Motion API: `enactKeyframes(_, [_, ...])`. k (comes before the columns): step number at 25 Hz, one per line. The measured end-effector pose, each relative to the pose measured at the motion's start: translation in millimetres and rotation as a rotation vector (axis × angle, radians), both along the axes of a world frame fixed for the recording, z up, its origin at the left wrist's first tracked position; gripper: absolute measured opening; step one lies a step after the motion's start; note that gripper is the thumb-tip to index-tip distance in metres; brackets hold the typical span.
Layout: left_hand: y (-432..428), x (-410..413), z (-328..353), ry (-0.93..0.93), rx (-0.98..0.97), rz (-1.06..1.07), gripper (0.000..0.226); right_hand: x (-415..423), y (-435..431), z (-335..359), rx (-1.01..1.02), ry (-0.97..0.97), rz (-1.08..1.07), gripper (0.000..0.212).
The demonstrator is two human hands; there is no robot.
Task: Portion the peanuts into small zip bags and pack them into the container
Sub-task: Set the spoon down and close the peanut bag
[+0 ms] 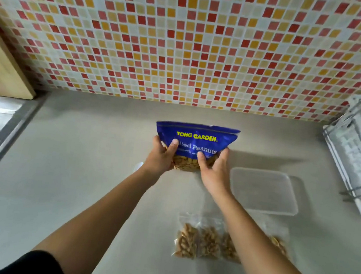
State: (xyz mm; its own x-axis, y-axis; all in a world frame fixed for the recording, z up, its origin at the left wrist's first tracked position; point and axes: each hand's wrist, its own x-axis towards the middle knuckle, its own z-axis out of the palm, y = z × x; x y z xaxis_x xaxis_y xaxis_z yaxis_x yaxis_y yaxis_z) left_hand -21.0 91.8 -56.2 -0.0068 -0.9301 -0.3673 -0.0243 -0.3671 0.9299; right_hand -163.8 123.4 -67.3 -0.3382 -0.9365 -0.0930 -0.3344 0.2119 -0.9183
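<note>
Filled zip bags [207,242] lie near counter [78,181] front edge, ready for packing; our left hand [161,157], right hand [213,169] clasp peanut pouch [196,136] upright mid-counter, likely preventing spills; container [264,190] beside.

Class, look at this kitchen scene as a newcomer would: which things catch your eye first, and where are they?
The blue peanut bag stands out most, held upright mid-picture by the left hand and right hand. Behind it the red, orange and cream tiled wall fills the upper picture. Nearer the person, zip bags filled with peanuts lie on the counter, with a clear container just beyond them, right of the peanut bag.
</note>
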Motion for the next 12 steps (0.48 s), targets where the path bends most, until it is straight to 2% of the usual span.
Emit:
enactKeyframes(6, [-89, -6, 18, -0.051, -0.011, 0.003, 0.04, -13, -91, 9, -0.033, 0.046, 0.032, 0.056])
enactKeyframes(12, [-146, -10, 8, -0.087, 0.032, -0.028, 0.045, -21, -149, -3, -0.012, 0.033, 0.059, 0.06])
